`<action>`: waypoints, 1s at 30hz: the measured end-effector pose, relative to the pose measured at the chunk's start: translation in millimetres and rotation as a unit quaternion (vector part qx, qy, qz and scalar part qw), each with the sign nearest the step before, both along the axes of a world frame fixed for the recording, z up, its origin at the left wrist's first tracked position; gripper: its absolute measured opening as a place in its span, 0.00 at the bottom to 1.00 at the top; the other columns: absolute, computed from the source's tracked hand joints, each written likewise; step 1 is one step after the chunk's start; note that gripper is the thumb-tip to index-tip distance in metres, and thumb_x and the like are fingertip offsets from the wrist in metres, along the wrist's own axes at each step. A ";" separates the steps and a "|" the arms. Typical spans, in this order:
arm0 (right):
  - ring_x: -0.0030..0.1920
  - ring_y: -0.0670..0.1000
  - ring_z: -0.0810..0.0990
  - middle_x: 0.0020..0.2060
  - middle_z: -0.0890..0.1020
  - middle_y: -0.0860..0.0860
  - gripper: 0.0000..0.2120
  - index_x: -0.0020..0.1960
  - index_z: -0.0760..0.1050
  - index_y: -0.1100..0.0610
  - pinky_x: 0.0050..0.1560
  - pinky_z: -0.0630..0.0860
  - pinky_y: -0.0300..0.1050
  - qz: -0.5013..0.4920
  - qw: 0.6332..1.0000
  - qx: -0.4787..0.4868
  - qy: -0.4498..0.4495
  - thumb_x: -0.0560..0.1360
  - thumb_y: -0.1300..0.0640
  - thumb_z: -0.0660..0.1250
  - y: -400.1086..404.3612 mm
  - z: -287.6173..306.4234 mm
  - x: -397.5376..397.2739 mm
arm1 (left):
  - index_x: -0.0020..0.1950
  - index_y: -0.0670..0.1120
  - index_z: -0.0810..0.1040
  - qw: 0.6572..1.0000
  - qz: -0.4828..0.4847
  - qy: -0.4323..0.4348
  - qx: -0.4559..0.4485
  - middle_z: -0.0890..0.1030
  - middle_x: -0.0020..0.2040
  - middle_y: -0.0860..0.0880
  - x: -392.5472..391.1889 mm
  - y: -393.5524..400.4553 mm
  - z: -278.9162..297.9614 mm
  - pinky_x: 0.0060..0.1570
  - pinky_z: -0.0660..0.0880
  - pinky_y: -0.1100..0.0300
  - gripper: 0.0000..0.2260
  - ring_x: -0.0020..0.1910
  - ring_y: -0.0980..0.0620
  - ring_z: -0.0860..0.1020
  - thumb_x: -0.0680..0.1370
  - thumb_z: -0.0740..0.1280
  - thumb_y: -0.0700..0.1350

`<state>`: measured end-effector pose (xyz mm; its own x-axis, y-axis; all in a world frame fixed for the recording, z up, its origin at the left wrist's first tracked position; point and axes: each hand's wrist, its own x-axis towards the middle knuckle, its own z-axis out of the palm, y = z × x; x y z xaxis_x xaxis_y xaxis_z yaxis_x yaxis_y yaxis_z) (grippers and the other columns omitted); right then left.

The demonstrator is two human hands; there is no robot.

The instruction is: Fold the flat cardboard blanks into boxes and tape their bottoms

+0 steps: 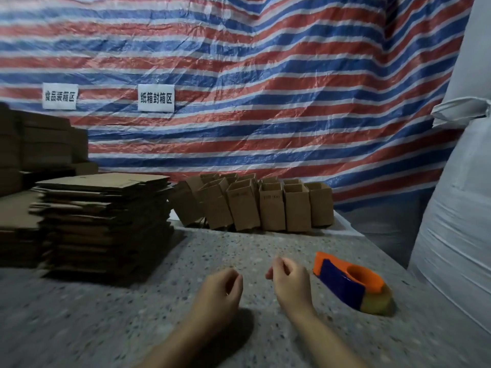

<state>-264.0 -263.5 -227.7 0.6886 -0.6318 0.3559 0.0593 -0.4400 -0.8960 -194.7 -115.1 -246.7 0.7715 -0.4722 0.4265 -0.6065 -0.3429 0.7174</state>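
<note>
Fingers loosely curled on both hands, holding nothing: left hand [220, 289] and right hand [291, 281] hover side by side above speckled table [106, 328]. Striped tarp [265, 75] hangs behind, two white signs on it. Stack of flat cardboard blanks [106, 221] on table, far left. Folded boxes [265, 205] in rows at back edge. Orange-blue tape dispenser [350, 282] just right of right hand.
</note>
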 end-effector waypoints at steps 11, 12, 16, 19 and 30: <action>0.32 0.51 0.77 0.31 0.81 0.52 0.21 0.35 0.78 0.58 0.33 0.71 0.45 -0.072 0.997 0.017 0.004 0.84 0.52 0.59 -12.2 -17.7 12.5 | 0.39 0.46 0.76 0.997 0.045 -0.034 -0.043 0.77 0.33 0.49 2.0 15.9 -7.9 0.36 0.73 0.52 0.12 0.32 0.54 0.74 0.81 0.64 0.48; 0.32 0.51 0.76 0.31 0.80 0.52 0.21 0.36 0.77 0.58 0.32 0.70 0.45 -0.069 0.997 0.018 0.002 0.84 0.53 0.59 -11.2 -17.6 12.9 | 0.39 0.47 0.77 0.998 0.041 -0.035 -0.039 0.77 0.33 0.50 1.8 16.9 -7.4 0.36 0.73 0.53 0.12 0.33 0.54 0.75 0.81 0.63 0.48; 0.33 0.51 0.75 0.35 0.80 0.58 0.18 0.39 0.77 0.60 0.33 0.69 0.45 -0.041 0.999 0.011 0.000 0.84 0.54 0.59 -4.6 -24.3 10.4 | 0.41 0.47 0.78 0.996 0.046 -0.045 -0.062 0.77 0.35 0.51 -1.5 19.7 -7.9 0.37 0.74 0.53 0.11 0.35 0.55 0.75 0.82 0.63 0.47; 0.32 0.47 0.73 0.33 0.78 0.56 0.15 0.41 0.77 0.58 0.32 0.68 0.41 -0.023 0.999 -0.022 -0.012 0.83 0.54 0.61 -1.2 -27.1 7.6 | 0.46 0.49 0.79 0.986 0.106 -0.097 -0.085 0.77 0.42 0.57 4.1 19.9 -0.3 0.46 0.72 0.59 0.06 0.45 0.61 0.73 0.81 0.64 0.47; 0.52 0.48 0.76 0.48 0.79 0.44 0.06 0.49 0.76 0.47 0.54 0.70 0.48 -0.033 0.999 -0.030 0.011 0.82 0.52 0.61 1.0 -20.4 9.7 | 0.80 0.49 0.54 0.873 0.365 -0.242 0.214 0.55 0.80 0.44 162.2 115.9 147.5 0.77 0.45 0.46 0.35 0.80 0.44 0.49 0.79 0.63 0.61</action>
